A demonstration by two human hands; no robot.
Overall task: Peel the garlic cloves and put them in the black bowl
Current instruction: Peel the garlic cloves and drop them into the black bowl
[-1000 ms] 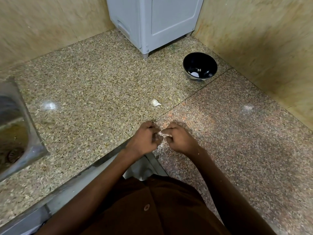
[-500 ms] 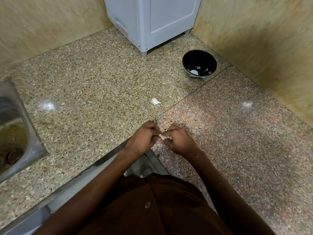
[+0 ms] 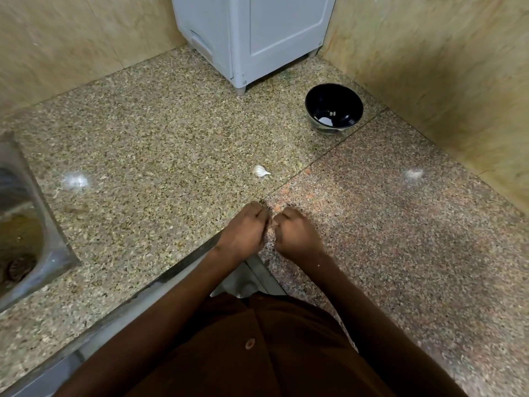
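a speckled granite counter (image 3: 148,156) carries everything here, made of two slabs: a greenish-tan one beyond and to the left of the hands, and a pinker one (image 3: 400,224) under and to the right of them, with a seam running diagonally between. a single unpeeled garlic clove (image 3: 261,171) lies on the greenish slab just beyond the hands, close to the seam. farther off and to the right stands a black bowl (image 3: 315,110), beside the seam. a grey appliance (image 3: 252,38) stands on short feet in the far corner. far to the left, a steel sink (image 3: 48,236) is set into the counter.
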